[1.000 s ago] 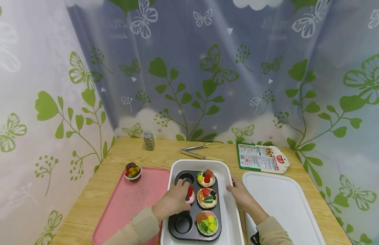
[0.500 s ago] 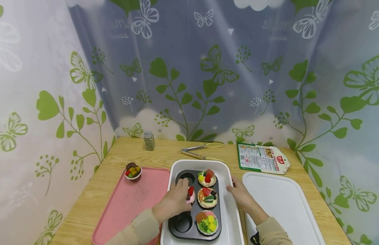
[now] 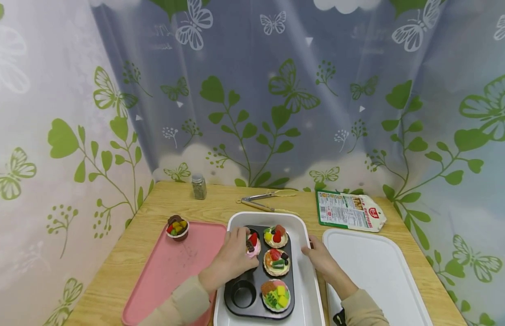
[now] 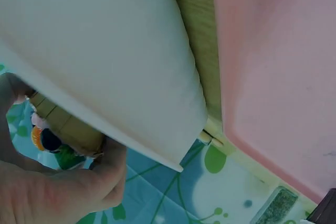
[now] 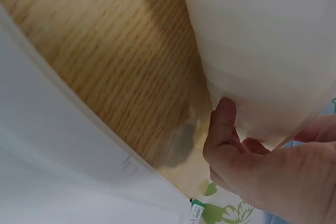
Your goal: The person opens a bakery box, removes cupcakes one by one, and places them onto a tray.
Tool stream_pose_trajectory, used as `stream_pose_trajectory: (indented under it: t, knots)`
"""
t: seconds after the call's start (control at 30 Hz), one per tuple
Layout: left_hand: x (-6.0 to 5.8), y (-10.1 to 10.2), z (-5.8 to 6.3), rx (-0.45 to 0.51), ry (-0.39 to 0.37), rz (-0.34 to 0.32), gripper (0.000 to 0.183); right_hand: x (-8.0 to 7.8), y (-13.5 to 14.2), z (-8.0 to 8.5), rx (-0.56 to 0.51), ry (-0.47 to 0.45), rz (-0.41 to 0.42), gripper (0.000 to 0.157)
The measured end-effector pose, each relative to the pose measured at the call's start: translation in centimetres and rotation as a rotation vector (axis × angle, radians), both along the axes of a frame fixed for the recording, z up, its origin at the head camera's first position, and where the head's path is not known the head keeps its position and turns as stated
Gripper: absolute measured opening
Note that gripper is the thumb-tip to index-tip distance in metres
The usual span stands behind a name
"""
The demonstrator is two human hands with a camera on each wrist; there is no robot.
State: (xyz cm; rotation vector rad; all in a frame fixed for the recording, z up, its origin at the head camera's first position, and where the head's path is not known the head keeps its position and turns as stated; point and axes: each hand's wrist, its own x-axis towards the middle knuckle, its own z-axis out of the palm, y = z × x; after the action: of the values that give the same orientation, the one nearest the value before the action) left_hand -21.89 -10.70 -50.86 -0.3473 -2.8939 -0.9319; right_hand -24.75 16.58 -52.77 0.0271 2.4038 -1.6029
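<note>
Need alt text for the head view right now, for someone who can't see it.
The left hand holds a pink cupcake above a dark muffin pan in a white tray, while the right hand grips the tray's right rim.

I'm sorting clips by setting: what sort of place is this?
Probably a staged tabletop set for play baking: printed butterfly curtains enclose a wooden table holding a muffin pan of toy cupcakes.

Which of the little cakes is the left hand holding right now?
The pink cupcake with a strawberry on top, gripped by the left hand over the muffin tin; the other three tin cakes sit untouched in the right column.
</note>
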Motion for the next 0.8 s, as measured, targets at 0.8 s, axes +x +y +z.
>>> stream_pose_trajectory:
  t: [0.8]
  knots:
    - [0.2,-1.4,1.8,0.113,0.164,-0.015,0.080,-0.1,-0.2,0.1,0.017,-0.004,-0.007,0.052]
